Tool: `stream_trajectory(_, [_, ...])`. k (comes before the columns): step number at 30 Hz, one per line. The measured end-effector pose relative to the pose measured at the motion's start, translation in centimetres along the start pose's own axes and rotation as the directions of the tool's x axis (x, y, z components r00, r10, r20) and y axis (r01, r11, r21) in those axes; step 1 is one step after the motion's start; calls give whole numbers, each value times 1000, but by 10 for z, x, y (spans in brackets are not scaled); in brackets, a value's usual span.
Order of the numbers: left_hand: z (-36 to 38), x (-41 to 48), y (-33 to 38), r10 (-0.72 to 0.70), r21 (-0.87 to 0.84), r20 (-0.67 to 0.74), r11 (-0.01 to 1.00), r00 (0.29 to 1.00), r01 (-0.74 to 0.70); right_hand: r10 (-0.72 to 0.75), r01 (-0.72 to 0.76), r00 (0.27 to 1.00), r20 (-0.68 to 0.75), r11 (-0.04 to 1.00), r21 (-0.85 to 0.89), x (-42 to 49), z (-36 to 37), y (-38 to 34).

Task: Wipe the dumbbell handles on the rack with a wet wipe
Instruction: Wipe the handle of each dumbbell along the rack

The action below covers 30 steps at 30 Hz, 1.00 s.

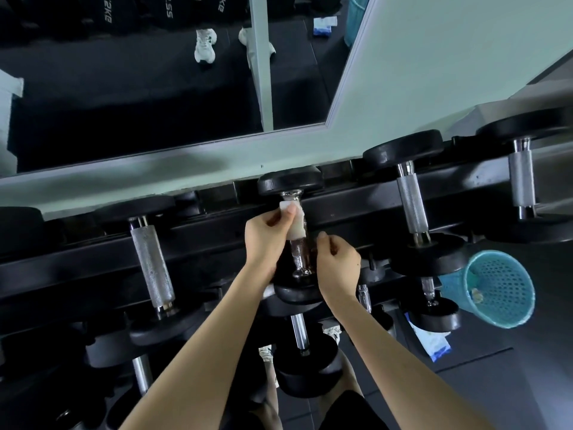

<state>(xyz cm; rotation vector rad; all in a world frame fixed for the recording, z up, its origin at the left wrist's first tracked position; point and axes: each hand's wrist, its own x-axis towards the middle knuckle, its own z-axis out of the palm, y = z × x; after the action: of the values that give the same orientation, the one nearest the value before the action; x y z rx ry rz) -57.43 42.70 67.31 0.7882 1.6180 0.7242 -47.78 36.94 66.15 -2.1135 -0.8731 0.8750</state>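
Your left hand point(268, 240) pinches the wet wipe point(294, 226) round the far end of the middle dumbbell's handle point(299, 259) on the rack point(217, 237). Your right hand point(338, 263) hangs just beside that handle, fingers loosely curled and gripping nothing visible. The handle runs straight away from you, so its bare stretch lies on your side of the wipe, and the stroke probably wants to pull back toward you.
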Motion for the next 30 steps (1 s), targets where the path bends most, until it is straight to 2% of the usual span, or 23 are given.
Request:
stream_trajectory(2, [-10, -7, -8, -49, -5, 161, 999, 986, 50, 36, -35, 999, -13, 997, 69, 0, -3, 0])
stream_trajectory(4, [-17, -16, -19, -73, 94, 273, 994, 959, 49, 79, -74, 996, -38, 988, 135, 1, -6, 0])
stream_trajectory(8, [-23, -19, -30, -49, 259, 346, 965, 937, -45, 131, -118, 990, -51, 971, 209, 3, -9, 4])
stream_trajectory(10, [-20, -19, -27, 13, 319, 298, 941, 954, -112, 141, -125, 988, -58, 968, 219, 2, -7, 6])
stream_trajectory(12, [-10, -28, -27, 107, 384, 176, 908, 979, -168, 152, -129, 985, -82, 964, 234, 1, -6, 6])
stream_trajectory(14, [3, -43, -26, 178, 430, 45, 885, 983, -180, 154, -122, 980, -122, 964, 235, 0, -5, 5])
stream_trajectory(16, [11, -48, -27, 190, 444, -6, 880, 982, -168, 163, -125, 974, -156, 966, 226, -1, -5, 5])
stream_trajectory(18, [8, -41, -28, 144, 420, 23, 896, 989, -140, 189, -145, 968, -165, 959, 245, 0, -4, 5])
stream_trajectory(20, [-4, -29, -27, 15, 217, 151, 975, 988, -48, 210, -164, 967, -142, 946, 280, -2, -4, 4])
stream_trajectory(22, [-15, -26, -23, -99, -61, 354, 990, 930, 129, 206, -159, 970, -131, 940, 303, -5, -1, 3])
stream_trajectory(23, [-20, -25, -22, -112, -125, 432, 975, 895, 183, 199, -152, 971, -131, 940, 305, -7, 0, 3])
stream_trajectory(25, [-25, -18, -21, -102, -120, 530, 974, 842, 194, 188, -139, 973, -134, 942, 307, -9, 2, 2])
stream_trajectory(27, [-25, -12, -21, -103, -46, 547, 987, 831, 153, 199, -146, 968, -151, 941, 305, -8, 3, 2])
stream_trajectory(30, [-13, -16, -24, -103, 19, 371, 994, 923, 103, 229, -169, 958, -173, 937, 306, -3, -1, 3])
